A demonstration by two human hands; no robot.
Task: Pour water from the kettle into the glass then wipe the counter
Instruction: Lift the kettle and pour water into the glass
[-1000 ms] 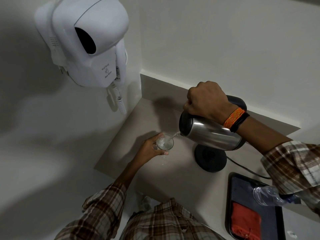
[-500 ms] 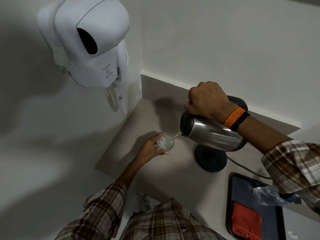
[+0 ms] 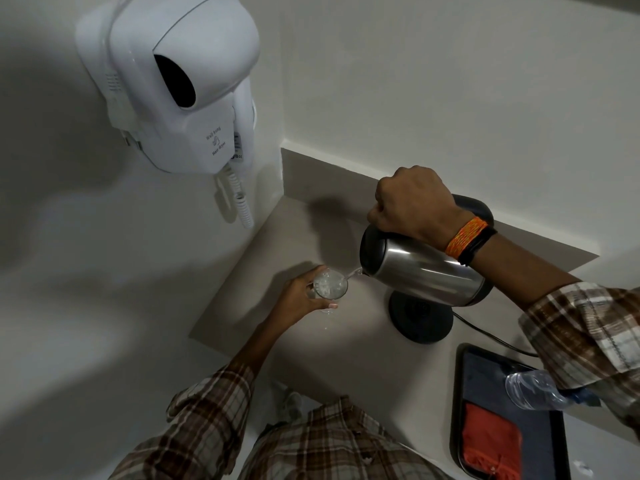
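- Where the two walls meet, mounted high at left: hair dryer (image 3: 180,84)
- Wrapped around glass (image 3: 330,286) over counter (image 3: 346,358): left hand (image 3: 298,296); stream of water landing inside
- Clenched on handle of tilted kettle (image 3: 422,268): right hand (image 3: 412,206); base (image 3: 420,318) beneath
- Lying at far right: tray (image 3: 485,368) with orange cloth (image 3: 491,441); bottle (image 3: 533,389)
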